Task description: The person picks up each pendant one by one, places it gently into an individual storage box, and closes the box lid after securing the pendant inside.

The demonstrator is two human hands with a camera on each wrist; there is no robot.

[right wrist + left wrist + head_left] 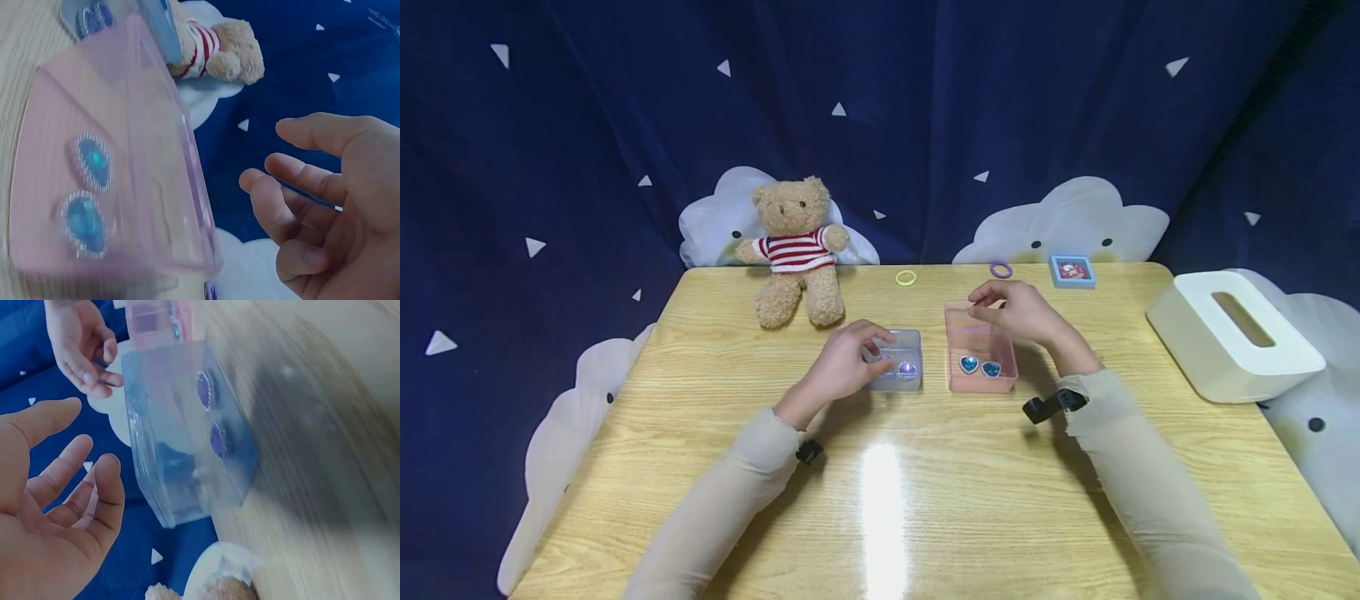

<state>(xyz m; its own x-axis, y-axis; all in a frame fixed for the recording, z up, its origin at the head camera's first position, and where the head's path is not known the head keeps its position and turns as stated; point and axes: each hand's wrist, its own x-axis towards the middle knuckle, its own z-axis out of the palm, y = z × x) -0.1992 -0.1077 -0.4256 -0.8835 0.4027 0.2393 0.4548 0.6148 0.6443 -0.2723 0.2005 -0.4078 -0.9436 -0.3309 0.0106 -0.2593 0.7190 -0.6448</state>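
My left hand (pixel 848 360) hovers by the left side of a clear blue plastic box (pixel 907 340), its fingers loosely bent with nothing between them. Two purple gems with sparkling rims (pixel 218 440) lie inside that box. Just to the right stands a clear pink plastic box (pixel 958 337), its lid raised at the back. It contains two teal gems edged with small clear stones (pixel 86 226). Above the pink box's back right part is my right hand (pixel 1017 312). The right wrist view shows its fingers apart from the box and holding nothing.
A teddy bear (pixel 793 252) in a striped shirt sits at the back left. Along the far edge lie a yellow ring (pixel 906 272), a purple ring (pixel 1001 262) and a small blue-framed picture (pixel 1072 284). A white tissue box (pixel 1195 350) stands at the right.
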